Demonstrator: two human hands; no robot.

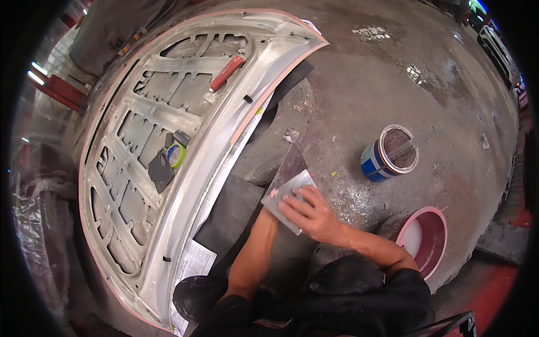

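Observation:
My right hand [314,216] is closed on a flat light-grey plate [284,203] with pinkish smears, its fingers laid over the face. Under the plate's far corner shows a darker, see-through-looking flat sheet [293,160] that tapers to a point. My left forearm [256,247] reaches up to the underside of the plate. The left hand itself is hidden there, so its fingers and whatever they hold cannot be seen. Both hands are in front of my body, to the right of a large bare-metal car hood [193,168] with pink edges.
Resting on the hood are a red tube [227,73], a green tape roll [176,155] and a dark flat piece [160,172]. Right of my hands stand an open blue-and-white can [377,163] and a pink tub [437,238] with whitish contents. Newspaper [197,261] lies beneath the hood's edge.

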